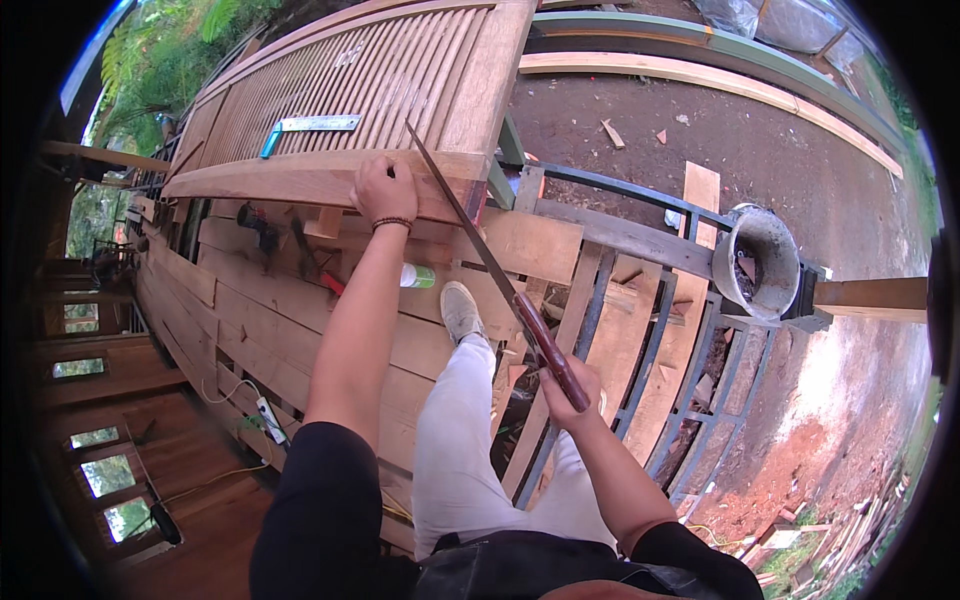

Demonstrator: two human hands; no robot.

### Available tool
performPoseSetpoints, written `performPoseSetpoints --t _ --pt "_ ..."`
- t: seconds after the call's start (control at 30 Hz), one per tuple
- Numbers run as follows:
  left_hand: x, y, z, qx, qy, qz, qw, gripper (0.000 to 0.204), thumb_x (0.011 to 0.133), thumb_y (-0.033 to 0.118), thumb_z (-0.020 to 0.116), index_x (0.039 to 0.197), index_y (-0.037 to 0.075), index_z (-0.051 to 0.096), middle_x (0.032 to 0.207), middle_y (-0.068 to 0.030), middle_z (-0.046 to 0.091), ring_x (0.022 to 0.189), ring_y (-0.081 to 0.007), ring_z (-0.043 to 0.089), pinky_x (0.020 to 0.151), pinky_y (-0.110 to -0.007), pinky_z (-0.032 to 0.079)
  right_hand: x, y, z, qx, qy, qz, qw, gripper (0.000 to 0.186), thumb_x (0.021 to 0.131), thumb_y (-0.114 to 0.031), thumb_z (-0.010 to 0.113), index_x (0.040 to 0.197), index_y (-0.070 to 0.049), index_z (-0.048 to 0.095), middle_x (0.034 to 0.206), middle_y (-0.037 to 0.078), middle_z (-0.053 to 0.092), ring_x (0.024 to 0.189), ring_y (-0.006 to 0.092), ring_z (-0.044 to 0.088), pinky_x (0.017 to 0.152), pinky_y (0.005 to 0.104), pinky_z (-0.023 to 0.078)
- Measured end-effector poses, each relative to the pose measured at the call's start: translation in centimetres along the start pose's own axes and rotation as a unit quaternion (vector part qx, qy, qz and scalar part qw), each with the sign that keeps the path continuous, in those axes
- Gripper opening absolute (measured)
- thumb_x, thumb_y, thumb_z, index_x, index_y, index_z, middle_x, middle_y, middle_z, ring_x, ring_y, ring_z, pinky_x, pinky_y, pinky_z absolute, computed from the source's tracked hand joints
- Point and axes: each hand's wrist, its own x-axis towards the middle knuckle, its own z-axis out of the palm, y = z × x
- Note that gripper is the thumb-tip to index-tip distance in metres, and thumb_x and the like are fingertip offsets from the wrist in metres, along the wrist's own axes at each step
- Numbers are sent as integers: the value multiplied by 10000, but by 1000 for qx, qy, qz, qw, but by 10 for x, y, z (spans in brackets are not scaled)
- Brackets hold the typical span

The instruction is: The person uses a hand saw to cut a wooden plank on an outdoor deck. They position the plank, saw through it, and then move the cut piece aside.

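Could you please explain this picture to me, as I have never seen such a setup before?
There is no machine here: a person works with two bare hands, seen from a wide fisheye camera worn on the head and looking down, so straight edges bend. The left hand rests at the near edge of a slatted wooden panel. The right hand has its grip on the dark handle of what looks like a saw, whose blade crosses the panel's edge in view. A square lies on the slats.
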Motion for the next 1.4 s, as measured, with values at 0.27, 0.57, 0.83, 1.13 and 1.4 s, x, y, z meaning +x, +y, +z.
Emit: performPoseSetpoints --t 0.27,0.57,0.83,1.13,1.4 --pt "7 -13 1 -4 -28 -10 1000 235 820 335 636 822 102 665 983 -95 656 1024 -296 590 955 -465 399 -123 -12 -88 -63 -13 -27 998 90 783 -95 702 790 -36 635 594 85 573 501 228 582 510 322 448" --pt "-57 87 -54 151 -272 132 941 713 891 355 616 1398 -107 424 1499 -290 379 1422 -418 337 1179 -450 279 -224 -29 -197 -260 26 155 953 142 822 -169 670 786 -39 626 572 107 533 489 223 528 507 362 414" --pt "-47 102 16 176 -296 56 937 504 923 207 544 1344 -69 543 1444 -278 482 1378 -409 427 1129 -465 363 -311 49 -240 -294 158 285 899 187 801 -168 647 831 12 688 593 91 582 583 157 599 551 349 462" --pt "10 58 -67 -452 -279 -194 825 275 905 194 584 1052 -12 692 924 -136 712 888 -216 713 704 -356 582 -376 114 -248 -339 246 471 776 388 752 -296 686 851 79 694 651 215 650 662 340 685 607 455 510" --pt "-300 51 -115 -470 -453 -519 552 262 972 178 564 1200 50 575 1072 -114 680 925 -249 713 751 -374 595 -311 159 -267 -280 85 448 844 434 768 -366 672 967 14 731 808 223 714 811 397 716 717 457 535"
